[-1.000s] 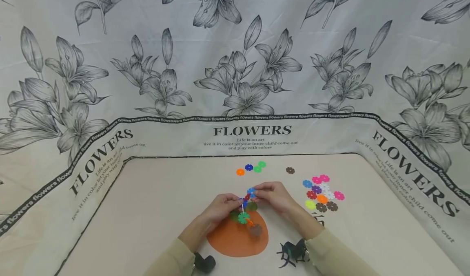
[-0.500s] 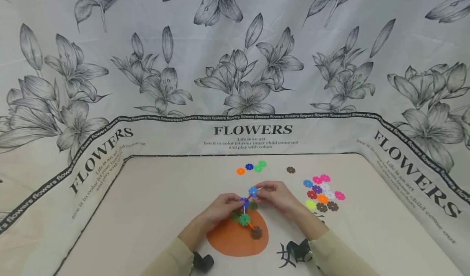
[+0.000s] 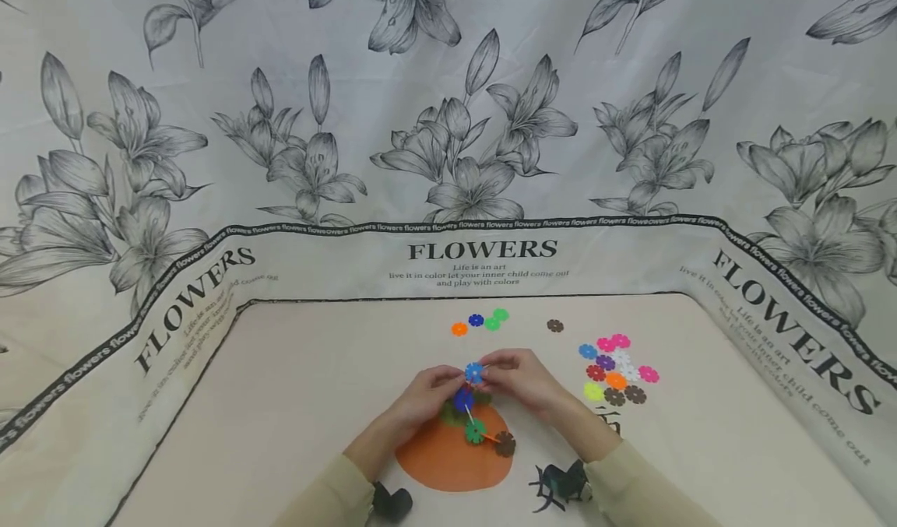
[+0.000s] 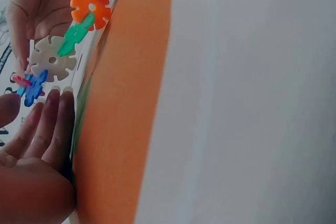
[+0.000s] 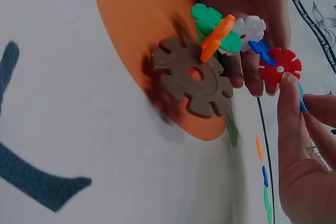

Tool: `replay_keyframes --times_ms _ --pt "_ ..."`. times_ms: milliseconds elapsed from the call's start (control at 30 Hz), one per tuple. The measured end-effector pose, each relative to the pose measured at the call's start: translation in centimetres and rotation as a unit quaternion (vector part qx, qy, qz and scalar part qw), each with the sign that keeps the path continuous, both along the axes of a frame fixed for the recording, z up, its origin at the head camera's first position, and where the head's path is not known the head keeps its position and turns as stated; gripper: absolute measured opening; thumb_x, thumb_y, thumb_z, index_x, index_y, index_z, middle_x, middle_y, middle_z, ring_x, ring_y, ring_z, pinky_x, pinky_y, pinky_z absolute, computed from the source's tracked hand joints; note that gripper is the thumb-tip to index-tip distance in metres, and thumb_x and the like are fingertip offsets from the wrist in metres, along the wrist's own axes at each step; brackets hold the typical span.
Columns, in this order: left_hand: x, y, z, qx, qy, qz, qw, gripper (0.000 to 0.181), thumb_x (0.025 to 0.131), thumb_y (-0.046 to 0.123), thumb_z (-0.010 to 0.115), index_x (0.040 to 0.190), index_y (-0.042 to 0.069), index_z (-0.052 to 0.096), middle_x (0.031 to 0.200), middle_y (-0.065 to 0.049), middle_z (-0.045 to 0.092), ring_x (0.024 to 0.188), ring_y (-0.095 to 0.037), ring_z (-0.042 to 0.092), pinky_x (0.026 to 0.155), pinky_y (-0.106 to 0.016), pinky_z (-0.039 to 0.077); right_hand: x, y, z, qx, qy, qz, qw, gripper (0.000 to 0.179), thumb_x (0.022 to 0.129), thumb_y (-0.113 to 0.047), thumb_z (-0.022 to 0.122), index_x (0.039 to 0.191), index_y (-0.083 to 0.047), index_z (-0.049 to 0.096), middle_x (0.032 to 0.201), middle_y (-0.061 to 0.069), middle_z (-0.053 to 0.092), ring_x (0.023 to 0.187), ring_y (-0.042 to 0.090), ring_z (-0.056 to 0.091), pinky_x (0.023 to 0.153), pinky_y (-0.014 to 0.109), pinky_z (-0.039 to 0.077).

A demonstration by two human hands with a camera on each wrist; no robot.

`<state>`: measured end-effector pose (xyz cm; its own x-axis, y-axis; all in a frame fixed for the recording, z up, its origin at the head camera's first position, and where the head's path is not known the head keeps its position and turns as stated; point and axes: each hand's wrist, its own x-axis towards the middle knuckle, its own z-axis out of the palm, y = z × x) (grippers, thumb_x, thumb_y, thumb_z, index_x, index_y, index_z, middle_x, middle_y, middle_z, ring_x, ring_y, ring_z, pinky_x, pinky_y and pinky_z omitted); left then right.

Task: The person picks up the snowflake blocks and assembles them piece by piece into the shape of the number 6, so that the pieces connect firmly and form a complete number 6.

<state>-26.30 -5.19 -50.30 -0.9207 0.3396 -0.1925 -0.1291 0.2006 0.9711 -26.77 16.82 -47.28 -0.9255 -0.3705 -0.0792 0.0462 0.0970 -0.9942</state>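
Note:
A chain of notched plastic snowflake discs hangs between my hands: brown (image 5: 181, 80), orange (image 4: 81, 4), green (image 3: 476, 432), white (image 4: 46, 61), dark blue (image 3: 463, 400), red (image 5: 270, 72) and light blue (image 3: 473, 372). My right hand (image 3: 525, 377) pinches the light blue disc with thumb and fingers, its index finger against the red one. My left hand (image 3: 429, 395) holds the chain's upper end from the other side, fingertips close to the blue and red discs; its exact contact is partly hidden. The brown end dangles lowest, tilted towards the right.
Beneath the chain, an orange round print (image 3: 448, 465) with green leaves marks the pale tablecloth (image 3: 280, 402). A cluster of loose discs (image 3: 615, 380) lies to the right, a brown disc (image 3: 555, 325) behind it, and several more (image 3: 476, 320) at the back. A patterned cloth wall (image 3: 483, 258) rises beyond.
The light blue disc shifts slightly left and down between the hands, now facing the head camera. The chain's lower end swings right. Both hands stay close together.

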Motion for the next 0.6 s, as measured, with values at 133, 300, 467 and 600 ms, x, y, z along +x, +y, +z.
replay_keyframes --times_ms 133,300,467,600 --pt "0.2 0.0 0.0 0.016 0.005 0.015 0.9997 0.037 0.105 0.036 0.059 0.123 0.005 0.068 0.108 -0.007 0.075 0.102 -0.019 0.069 0.106 -0.048 0.047 0.1 -0.3 -0.1 -0.002 -0.002 -0.007 1.0000 0.028 0.099 -0.002 0.061 0.120 0.016 0.062 0.105 0.021 0.074 0.087 0.016 0.074 0.084 0.031 0.060" --pt "0.1 0.3 -0.1 0.014 0.007 0.031 0.9994 0.033 0.103 0.033 0.063 0.121 0.007 0.070 0.107 -0.006 0.075 0.101 -0.020 0.070 0.102 -0.046 0.052 0.3 -0.3 -0.1 0.002 -0.006 0.001 1.0000 0.030 0.099 -0.004 0.063 0.121 0.017 0.061 0.108 0.026 0.073 0.088 0.017 0.074 0.086 0.033 0.059" --pt "-0.1 0.6 -0.1 0.019 0.015 0.039 0.9989 0.027 0.101 0.026 0.067 0.117 0.004 0.070 0.107 -0.007 0.076 0.101 -0.019 0.071 0.099 -0.041 0.054 -0.5 -0.3 0.2 0.038 -0.012 -0.013 0.9991 0.031 0.102 -0.013 0.062 0.119 0.013 0.064 0.102 0.022 0.073 0.086 0.021 0.073 0.084 0.038 0.061" --pt "-0.2 0.3 -0.1 0.015 0.005 0.040 0.9991 0.028 0.101 0.025 0.067 0.117 0.003 0.069 0.107 -0.007 0.076 0.101 -0.017 0.070 0.101 -0.042 0.053 -2.6 0.1 0.0 0.145 0.030 -0.059 0.9872 0.027 0.102 -0.017 0.063 0.115 0.005 0.068 0.098 0.014 0.072 0.083 0.023 0.071 0.075 0.037 0.061"
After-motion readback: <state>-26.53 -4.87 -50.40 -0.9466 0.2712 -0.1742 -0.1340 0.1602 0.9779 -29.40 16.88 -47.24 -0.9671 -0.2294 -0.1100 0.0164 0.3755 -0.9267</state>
